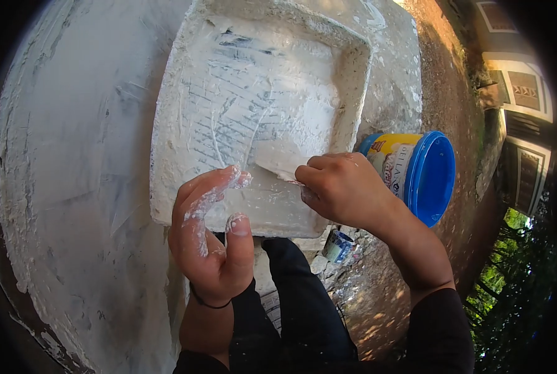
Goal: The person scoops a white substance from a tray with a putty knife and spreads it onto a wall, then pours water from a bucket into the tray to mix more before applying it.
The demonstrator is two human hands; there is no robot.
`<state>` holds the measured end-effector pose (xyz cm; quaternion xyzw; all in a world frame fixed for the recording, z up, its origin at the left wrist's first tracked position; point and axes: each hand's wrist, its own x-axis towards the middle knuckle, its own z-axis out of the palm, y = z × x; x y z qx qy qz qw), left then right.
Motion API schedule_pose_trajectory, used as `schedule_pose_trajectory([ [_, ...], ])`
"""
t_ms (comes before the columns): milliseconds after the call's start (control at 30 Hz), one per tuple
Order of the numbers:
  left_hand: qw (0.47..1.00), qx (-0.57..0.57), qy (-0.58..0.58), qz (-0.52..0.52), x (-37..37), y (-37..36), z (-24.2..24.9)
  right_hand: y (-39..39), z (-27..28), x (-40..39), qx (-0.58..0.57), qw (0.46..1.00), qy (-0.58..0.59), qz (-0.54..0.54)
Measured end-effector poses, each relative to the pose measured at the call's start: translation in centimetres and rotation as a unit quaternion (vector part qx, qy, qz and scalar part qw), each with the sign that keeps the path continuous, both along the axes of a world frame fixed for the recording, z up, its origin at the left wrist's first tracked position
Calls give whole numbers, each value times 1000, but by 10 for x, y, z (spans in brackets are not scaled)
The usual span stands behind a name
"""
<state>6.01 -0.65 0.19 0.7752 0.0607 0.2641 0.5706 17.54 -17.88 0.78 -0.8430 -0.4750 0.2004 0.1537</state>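
Observation:
A shallow tray (pixel 166 112) smeared with white plaster lies in front of me. Wet white paste (pixel 303 93) covers much of its floor, streaked with dark ridges. My right hand (pixel 347 187) is closed on a flat scraper (pixel 277 157), whose plaster-coated blade rests against the paste near the tray's near right part. The scraper's handle is hidden in my fist. My left hand (pixel 211 230) hovers over the near left corner of the tray, palm turned inward, thumb and fingers apart and holding nothing. White paste coats its fingertips and the edge of its index finger.
A blue and yellow plastic bucket (pixel 431 181) stands just right of the tray. Below it a small paint can (pixel 338 246) sits on rubble. A broad plaster-smeared surface (pixel 85 156) fills the left side. Bare ground and a building (pixel 521 93) lie to the right.

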Motion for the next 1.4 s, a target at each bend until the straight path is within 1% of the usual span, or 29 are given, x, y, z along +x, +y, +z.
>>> schedule_pose_trajectory([
  [100,1000,16,2,-1,-2,2,-1,-2,8,-8,-8,1000,2,-5],
  [167,1000,14,0,5,-3,2,-2,0,5,-16,16,1000,-11,15],
  [267,1000,15,9,14,-12,6,3,0,-2,-31,10,1000,12,8],
  [300,1000,16,11,21,-14,8,5,-1,0,-35,10,999,-18,26],
  [333,1000,18,13,22,-16,9,5,0,0,-41,12,999,-17,27],
  [400,999,-17,-1,44,-22,6,5,-1,-1,-52,-1,999,3,40],
  [533,999,-2,22,35,-31,4,1,-2,6,-69,19,998,9,55],
  [633,999,-1,34,41,-36,3,0,-3,7,-62,27,998,12,63],
  [667,999,-3,33,29,-38,1,2,-3,7,-60,31,997,17,66],
  [733,999,-4,31,21,-41,2,2,-1,25,-34,44,998,-11,32],
  [767,999,-6,34,19,-42,0,1,2,31,-20,37,999,-28,-2],
  [800,999,-10,36,14,-44,-2,1,5,26,-8,23,998,-58,-26],
  [867,999,-20,40,14,-44,-5,0,3,6,8,6,997,-64,-40],
  [967,999,-33,25,28,-45,-3,-1,1,-3,-8,11,997,-69,-25],
  [1033,998,-26,25,51,-45,2,-1,1,-12,-34,7,998,-67,-17],
  [1133,998,-25,30,55,-46,5,-2,8,-9,-66,-20,997,-75,7],
  [1167,998,-21,32,53,-46,5,-1,8,-8,-73,-10,997,-71,24],
  [1200,998,-20,30,53,-47,5,0,8,-5,-72,-9,997,-73,24],
  [1267,998,-22,29,48,-48,5,0,5,8,-69,-10,999,-19,35],
  [1300,998,-21,29,48,-49,6,1,3,16,-59,-11,1000,-10,23],
  [1333,998,-25,36,45,-50,6,1,1,19,-49,-12,1000,-10,24],
  [1400,998,-33,44,42,-53,3,0,-1,21,-28,-8,998,-60,4],
])
